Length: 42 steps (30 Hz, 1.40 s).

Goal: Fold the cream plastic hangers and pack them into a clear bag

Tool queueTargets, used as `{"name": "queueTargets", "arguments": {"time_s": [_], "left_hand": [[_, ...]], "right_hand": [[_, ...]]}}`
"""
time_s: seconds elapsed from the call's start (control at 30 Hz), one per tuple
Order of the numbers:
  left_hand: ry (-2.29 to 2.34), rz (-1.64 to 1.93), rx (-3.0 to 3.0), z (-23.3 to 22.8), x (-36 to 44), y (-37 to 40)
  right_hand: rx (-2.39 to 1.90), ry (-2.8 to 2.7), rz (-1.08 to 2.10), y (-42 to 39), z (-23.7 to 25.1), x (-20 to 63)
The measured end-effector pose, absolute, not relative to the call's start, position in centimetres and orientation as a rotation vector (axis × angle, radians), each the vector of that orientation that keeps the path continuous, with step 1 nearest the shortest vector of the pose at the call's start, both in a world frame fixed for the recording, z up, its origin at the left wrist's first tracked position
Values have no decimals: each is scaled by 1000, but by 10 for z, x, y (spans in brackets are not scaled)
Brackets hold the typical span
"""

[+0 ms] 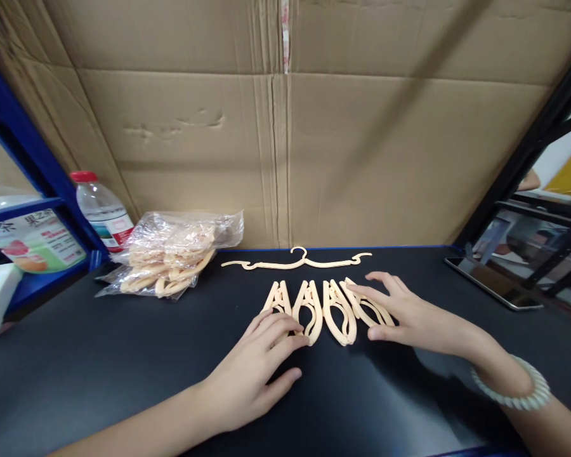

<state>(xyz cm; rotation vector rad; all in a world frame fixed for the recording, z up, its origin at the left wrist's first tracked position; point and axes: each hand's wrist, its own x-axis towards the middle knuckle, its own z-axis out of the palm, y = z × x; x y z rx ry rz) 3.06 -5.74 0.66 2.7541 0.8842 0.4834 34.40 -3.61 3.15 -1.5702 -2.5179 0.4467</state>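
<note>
Light fingertip pressure should align the 4 folded hangers (318,317) without skewing them. The row lies mid-desk (124,368), nearer the far edge. I hold the left hand (252,368) palm-down, thumb apart, fingers over the 2 leftmost; the right hand (416,317) spans the rightmost, thumb and fingers wide.

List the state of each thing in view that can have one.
Far hanger: unfolded, flat
Near four hangers: folded, in a row
Bagged hangers: inside clear plastic
Red-capped bottle: closed
White-capped bottle: closed
Dark-screened device: lying flat
Left hand: open, over the row's left end
Right hand: open, at the row's right end
</note>
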Motion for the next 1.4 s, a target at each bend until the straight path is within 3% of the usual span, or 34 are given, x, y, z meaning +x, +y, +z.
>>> {"name": "queueTargets", "arguments": {"time_s": [0.23,0.73,0.97,1.13,1.4], "left_hand": [[1070,325,2773,-2,33,-73],[982,129,2782,7,24,-38],[999,240,2806,2,22,-34],[1159,480,2713,-2,20,-33],[1213,903,2535,-7,16,-24]], "right_hand": [[-1423,-2735,472,-52,18,315],[-1449,-2623,136,-39,-10,291],[-1429,-2551,63,-33,-11,286],[-1403,-2195,-102,0,-4,307],[-1363,-2263,39,86,10,341]]}}
